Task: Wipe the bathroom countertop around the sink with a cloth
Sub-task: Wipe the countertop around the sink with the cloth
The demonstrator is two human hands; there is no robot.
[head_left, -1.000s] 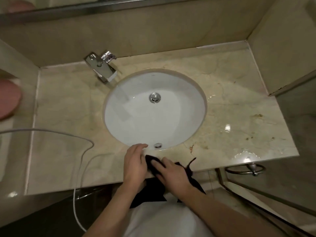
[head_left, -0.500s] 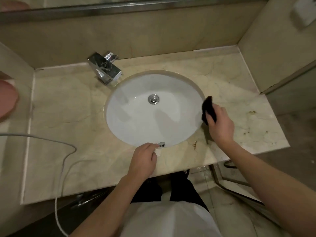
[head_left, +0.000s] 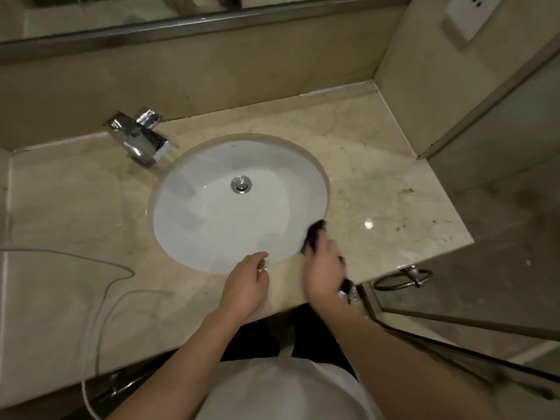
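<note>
Right now we see the right hand (head_left: 322,269) gripping the dark cloth (head_left: 315,234) on the tabletop (head_left: 378,192) at the sink's (head_left: 239,204) front-right rim. Left hand (head_left: 245,286) rests open on the front edge, just left of it, holding nothing.

I can read no writing, brand, number or sign anywhere here. The white wall plate (head_left: 469,14) up at one o'clock carries only small dark slots, with no lettering that I can make out.
</note>
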